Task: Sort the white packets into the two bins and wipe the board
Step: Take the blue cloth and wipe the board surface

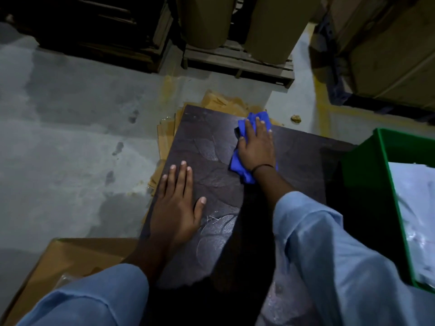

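A dark brown board (pixel 211 142) lies in front of me, with faint wipe marks on its surface. My right hand (pixel 255 147) presses flat on a blue cloth (pixel 240 167) near the board's far right corner. My left hand (pixel 176 203) rests flat on the board's left side, fingers spread and holding nothing. A green bin (pixel 367 165) stands at the right edge of the board, with white packets (pixel 414 208) inside it. No second bin is in view.
A cardboard box (pixel 70 262) sits at my lower left. Flattened cardboard (pixel 164 137) lies under the board on the grey concrete floor. Wooden pallets (pixel 237 60) with large paper rolls stand beyond. Stacked cartons (pixel 388 50) are at the upper right.
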Demonstrator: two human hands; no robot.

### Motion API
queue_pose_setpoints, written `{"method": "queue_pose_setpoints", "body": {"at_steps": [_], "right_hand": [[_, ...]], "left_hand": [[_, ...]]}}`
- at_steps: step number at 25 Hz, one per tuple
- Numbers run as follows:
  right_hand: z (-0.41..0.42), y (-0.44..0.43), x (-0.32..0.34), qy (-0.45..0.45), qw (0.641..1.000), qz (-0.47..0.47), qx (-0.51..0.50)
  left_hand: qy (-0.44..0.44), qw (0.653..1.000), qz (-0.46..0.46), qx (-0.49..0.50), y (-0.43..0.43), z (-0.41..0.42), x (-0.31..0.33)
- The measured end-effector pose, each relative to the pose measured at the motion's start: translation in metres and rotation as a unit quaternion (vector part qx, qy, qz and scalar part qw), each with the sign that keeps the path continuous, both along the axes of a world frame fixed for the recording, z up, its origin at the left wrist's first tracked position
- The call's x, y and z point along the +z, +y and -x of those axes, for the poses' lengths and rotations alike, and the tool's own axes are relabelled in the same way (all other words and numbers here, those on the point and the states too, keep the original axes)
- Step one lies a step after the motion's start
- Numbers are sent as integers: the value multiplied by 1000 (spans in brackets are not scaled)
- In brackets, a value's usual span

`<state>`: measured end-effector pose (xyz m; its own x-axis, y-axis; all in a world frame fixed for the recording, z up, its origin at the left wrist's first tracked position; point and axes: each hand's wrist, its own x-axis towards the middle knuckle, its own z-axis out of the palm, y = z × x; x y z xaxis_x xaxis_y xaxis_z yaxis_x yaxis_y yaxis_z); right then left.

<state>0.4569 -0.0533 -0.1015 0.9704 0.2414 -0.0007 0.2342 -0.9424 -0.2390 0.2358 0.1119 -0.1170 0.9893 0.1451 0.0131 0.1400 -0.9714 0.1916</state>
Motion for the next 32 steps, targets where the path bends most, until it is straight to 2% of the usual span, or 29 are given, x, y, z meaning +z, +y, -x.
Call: {"method": "queue_pose_setpoints", "body": {"at_steps": [2, 6, 8, 11, 15, 16, 18, 20, 22, 25, 27, 28, 30, 32], "right_hand": [[32, 14, -3, -11, 1000, -10, 18], [181, -23, 7, 0, 982, -3, 191], [200, -46, 7, 1, 981, 1, 194], [136, -44, 0, -13, 990, 15, 140], [23, 7, -2, -1, 1000, 7, -11], [24, 23, -3, 1, 1000, 9, -11], [64, 46, -3, -14, 998, 9, 67], [126, 29, -1, -20, 988, 6, 150], [155, -7, -1, -7, 989, -1, 145], [103, -40, -7, -17, 1000, 11, 9], [45, -20, -6, -15, 997, 18, -80], [24, 1, -4, -5, 996, 16, -93], [7, 53, -4, 2, 999, 8, -43], [22, 103, -3, 4, 998, 5, 65]], "left_hand": [[-8, 1000, 7, 1, 0, 0, -1], [-7, 1000, 6, -5, -1, 2, 1], [-7, 1000, 9, -3, 0, 2, 1], [-13, 1000, 9, -1, -1, 2, 2], [-15, 1000, 1, -1, -1, 2, 2], [-13, 1000, 0, -1, 0, 2, 1], [-14, 1000, -11, -2, 0, 2, 1], [-14, 1000, -10, -8, -2, 2, 2], [-13, 1000, 3, -2, -2, 2, 2], [-7, 1000, 8, -2, -2, 1, 4], [-15, 1000, 3, 0, -1, 1, 1], [-18, 1000, 2, -1, -1, 1, 0], [-19, 1000, 2, -4, 0, 0, -1], [-15, 1000, 0, -2, 1, 0, -3]]}}
